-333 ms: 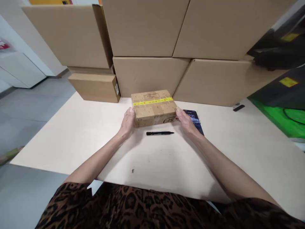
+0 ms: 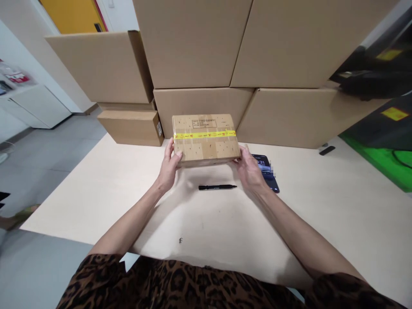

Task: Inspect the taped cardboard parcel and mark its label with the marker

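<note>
A small cardboard parcel [image 2: 205, 139] with a yellow tape band across its top is held above the table between both hands, its top tilted toward me. My left hand [image 2: 169, 165] grips its left end, fingers wrapped under the edge. My right hand [image 2: 248, 168] grips its right end. A black marker pen [image 2: 217, 187] lies on the pale table [image 2: 96, 189] just below the parcel. A dark phone [image 2: 268, 174] with a lit screen lies right of my right hand.
Large cardboard boxes [image 2: 199, 51] are stacked along the table's back edge, with a flat carton [image 2: 130, 126] at the left. A small black object [image 2: 327, 150] lies at the far right. Grey floor [image 2: 41, 150] and a white cabinet are left of the table.
Both hands have lifted the parcel off the table and tipped its top face toward me. The pen and phone have stayed where they were.
</note>
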The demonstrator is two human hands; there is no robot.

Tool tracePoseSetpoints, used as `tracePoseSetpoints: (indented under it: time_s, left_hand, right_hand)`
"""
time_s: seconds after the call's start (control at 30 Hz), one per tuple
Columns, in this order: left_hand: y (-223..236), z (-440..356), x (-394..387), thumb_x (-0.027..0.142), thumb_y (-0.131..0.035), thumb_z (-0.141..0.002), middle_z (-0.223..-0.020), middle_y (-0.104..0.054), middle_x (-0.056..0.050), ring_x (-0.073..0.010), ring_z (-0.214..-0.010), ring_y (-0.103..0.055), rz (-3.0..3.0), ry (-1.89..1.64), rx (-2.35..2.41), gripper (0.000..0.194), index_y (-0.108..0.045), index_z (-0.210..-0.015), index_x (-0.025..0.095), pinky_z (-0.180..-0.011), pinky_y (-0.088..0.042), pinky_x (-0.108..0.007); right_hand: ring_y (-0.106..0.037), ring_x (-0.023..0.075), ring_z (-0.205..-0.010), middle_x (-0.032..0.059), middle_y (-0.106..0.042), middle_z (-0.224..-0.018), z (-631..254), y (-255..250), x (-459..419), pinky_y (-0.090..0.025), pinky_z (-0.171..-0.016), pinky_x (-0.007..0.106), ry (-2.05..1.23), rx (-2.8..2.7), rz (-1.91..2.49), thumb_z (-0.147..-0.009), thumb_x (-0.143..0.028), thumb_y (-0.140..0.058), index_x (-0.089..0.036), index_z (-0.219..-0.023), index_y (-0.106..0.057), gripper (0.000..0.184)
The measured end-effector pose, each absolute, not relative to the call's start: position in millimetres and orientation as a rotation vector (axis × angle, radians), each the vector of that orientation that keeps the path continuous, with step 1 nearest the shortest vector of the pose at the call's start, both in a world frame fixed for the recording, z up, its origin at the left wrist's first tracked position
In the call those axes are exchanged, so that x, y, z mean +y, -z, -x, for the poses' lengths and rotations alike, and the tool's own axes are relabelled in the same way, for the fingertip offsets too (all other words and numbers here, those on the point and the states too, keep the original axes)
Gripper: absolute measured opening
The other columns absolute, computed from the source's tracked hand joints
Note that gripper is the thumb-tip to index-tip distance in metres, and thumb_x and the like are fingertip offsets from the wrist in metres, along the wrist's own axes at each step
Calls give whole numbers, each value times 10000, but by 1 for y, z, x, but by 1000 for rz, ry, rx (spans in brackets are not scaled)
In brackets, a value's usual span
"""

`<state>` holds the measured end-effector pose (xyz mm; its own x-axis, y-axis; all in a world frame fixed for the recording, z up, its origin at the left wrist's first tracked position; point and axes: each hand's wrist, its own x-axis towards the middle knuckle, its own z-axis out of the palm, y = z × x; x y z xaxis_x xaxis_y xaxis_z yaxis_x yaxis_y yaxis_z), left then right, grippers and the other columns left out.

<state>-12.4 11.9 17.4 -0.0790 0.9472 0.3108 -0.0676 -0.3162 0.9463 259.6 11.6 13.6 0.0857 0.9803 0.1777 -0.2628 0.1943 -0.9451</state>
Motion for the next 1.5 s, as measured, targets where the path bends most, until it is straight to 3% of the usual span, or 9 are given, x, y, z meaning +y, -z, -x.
tracePoseSetpoints:
  time_s: [0.1,0.23,0.4,0.53,0.67,0.93,1.13,1.33,1.5]
  left_hand:
    - [-29,18,16,634,-841,-780,-1695,-471,-74,-397,-1517,-494,-1215,-1480,949,852,-522,-1539,415,-1075,-583,-508]
    - [-39,16,23,656,-887,-688,-1577,-571,-84,-410,-1548,-438,-1250,-1580,874,833,-631,-1423,360,-1201,-474,-523]
    - [-49,19,29,653,-945,-621,-1581,-540,-67,-397,-1615,-345,-1412,-1695,818,958,-570,-1466,400,-1315,-324,-556]
    - [-57,25,28,758,-921,-609,-1674,-412,-58,-407,-1657,-265,-1339,-1752,822,1074,-471,-1530,438,-1351,-259,-561]
    - [-58,12,15,844,-881,-608,-1772,-266,-31,-357,-1710,-139,-1134,-1724,757,1132,-387,-1561,487,-1345,-279,-515]
    - [-53,-15,-6,505,-963,-633,-1535,-594,-99,-347,-1486,-511,-980,-1511,724,952,-514,-1452,322,-1206,-457,-506]
    - [-49,-10,-4,476,-939,-620,-1397,-673,-108,-346,-1410,-581,-965,-1585,724,862,-559,-1363,262,-1188,-453,-480]
    - [-47,1,1,505,-925,-608,-1304,-723,-110,-367,-1392,-604,-1004,-1607,732,820,-590,-1307,239,-1179,-461,-498]
    - [-50,11,4,538,-919,-628,-1341,-720,-115,-377,-1386,-615,-1013,-1626,760,791,-613,-1287,226,-1167,-481,-490]
  right_hand:
    - [-675,293,-1346,10,-791,-1293,-259,-28,16,-579,-1103,499,-1173,-975,871,-812,-806,-726,-331,-1082,-754,547]
    - [-643,318,-1412,-10,-785,-1338,-256,-44,28,-575,-1146,518,-1299,-879,790,-683,-710,-887,-341,-1052,-748,540]
    - [-718,375,-1320,18,-861,-1071,-255,-49,33,-588,-1150,557,-1441,-741,807,-514,-512,-995,-285,-915,-772,512]
    - [-763,395,-1231,35,-858,-901,-248,-45,26,-603,-1127,578,-1469,-691,789,-519,-405,-958,-262,-822,-758,390]
    - [-756,350,-1237,1,-848,-940,-236,-42,18,-586,-1162,529,-1340,-634,762,-542,-397,-935,-276,-833,-741,371]
    - [-746,298,-1221,-13,-818,-1036,-226,-38,4,-598,-1133,511,-1225,-676,827,-557,-479,-952,-286,-906,-696,473]
    - [-701,332,-1309,1,-812,-1091,-235,-30,0,-586,-1148,553,-1313,-764,862,-540,-514,-972,-306,-891,-696,493]
    - [-541,348,-1501,-26,-754,-1375,-252,-29,6,-576,-1158,578,-1369,-790,845,-597,-500,-974,-380,-1171,-737,632]
    - [-609,338,-1430,-26,-739,-1416,-255,-32,2,-621,-1082,511,-1472,-863,879,-577,-471,-985,-407,-1299,-723,770]
